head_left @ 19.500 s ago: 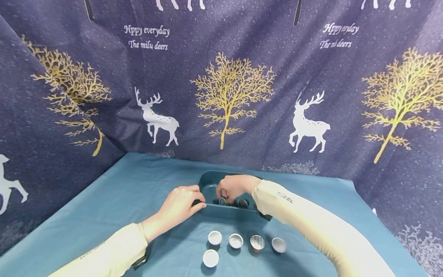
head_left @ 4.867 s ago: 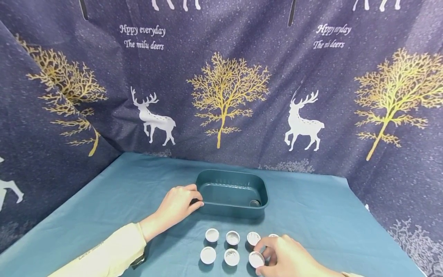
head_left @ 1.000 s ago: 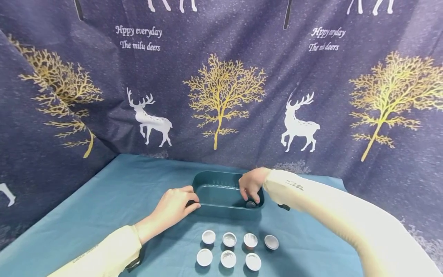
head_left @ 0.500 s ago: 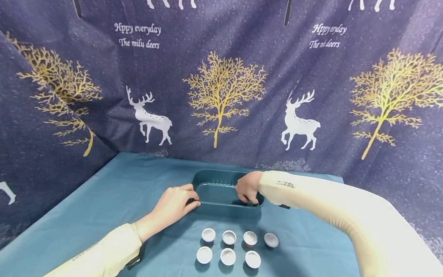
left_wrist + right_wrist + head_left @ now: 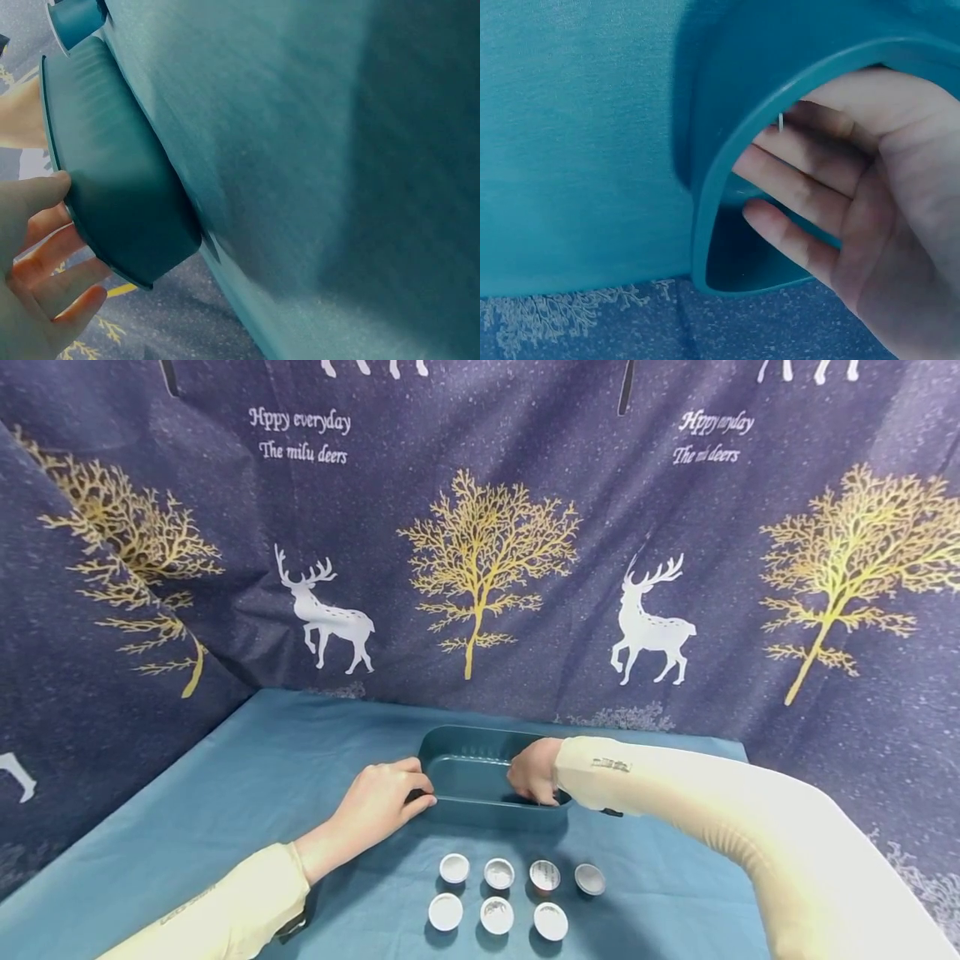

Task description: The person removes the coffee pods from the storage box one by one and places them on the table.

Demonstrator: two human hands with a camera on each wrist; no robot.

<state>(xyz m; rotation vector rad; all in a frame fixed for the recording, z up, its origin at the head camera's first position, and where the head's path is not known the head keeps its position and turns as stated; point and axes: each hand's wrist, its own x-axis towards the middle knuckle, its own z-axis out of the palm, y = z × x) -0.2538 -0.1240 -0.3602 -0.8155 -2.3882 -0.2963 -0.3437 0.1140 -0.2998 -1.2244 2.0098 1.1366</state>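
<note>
My left hand (image 5: 378,802) holds the dark green plastic bin (image 5: 487,812) by its left rim. In the left wrist view the thumb presses on the rim, with the other fingers spread beyond it. My right hand (image 5: 535,771) reaches down into the bin's front right corner. In the right wrist view its thumb and fingers close round a coffee capsule, of which only a thin pale edge (image 5: 781,122) shows; the hand and bin wall hide the rest. In front of the bin stand two rows of coffee capsules (image 5: 498,874) with pale lids facing up.
The back row ends at the right with a tilted capsule (image 5: 590,880); the front row ends with another capsule (image 5: 551,922) left of it. A blue-green cloth (image 5: 315,743) covers the table. Behind hangs a dark curtain (image 5: 525,435) printed with deer and trees.
Since the oldest frame, capsules have left the bin and the front row has grown. Lately my right hand has sunk to the last capsule in the corner. The left hand stays on the rim.
</note>
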